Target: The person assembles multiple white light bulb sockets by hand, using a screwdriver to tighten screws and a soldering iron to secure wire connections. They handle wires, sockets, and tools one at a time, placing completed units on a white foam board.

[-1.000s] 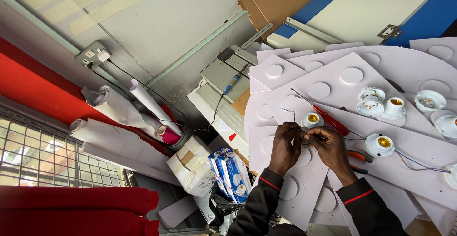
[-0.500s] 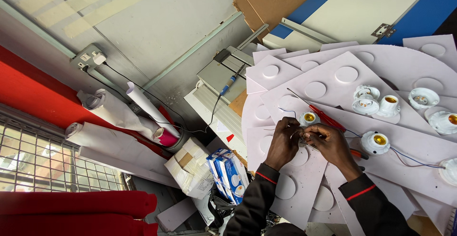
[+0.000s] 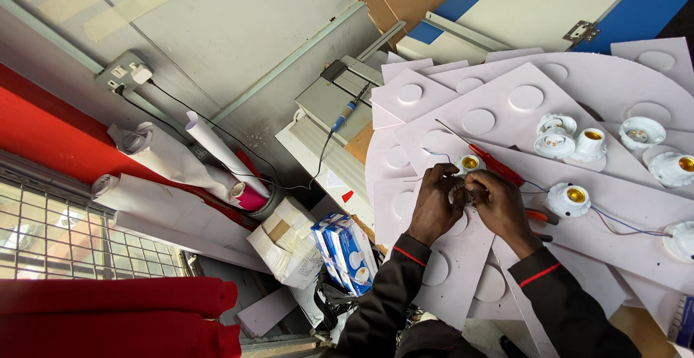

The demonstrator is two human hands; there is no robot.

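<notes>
My left hand [image 3: 436, 203] and my right hand [image 3: 499, 203] meet over white boards with round cut-outs [image 3: 506, 112]. Both pinch one small dark part [image 3: 471, 194] between their fingertips; what it is I cannot tell. A white lamp holder with a brass centre [image 3: 470, 163] lies just above my fingers. Beside it runs a red-handled screwdriver [image 3: 499, 164]. Another white lamp holder [image 3: 568, 199] sits to the right of my right hand, with thin blue and red wires [image 3: 622, 224] trailing from it.
Several more lamp holders [image 3: 571, 140] lie on the boards at the right. Paper rolls [image 3: 166, 163], a taped carton [image 3: 285, 242] and blue-and-white boxes [image 3: 347, 249] stand at left. A wall socket with cable [image 3: 126, 76], a soldering iron [image 3: 343, 119] and a metal window grille [image 3: 65, 249] are nearby.
The view has drifted slightly. Both hands stay together on the small part, with only small finger movements.
</notes>
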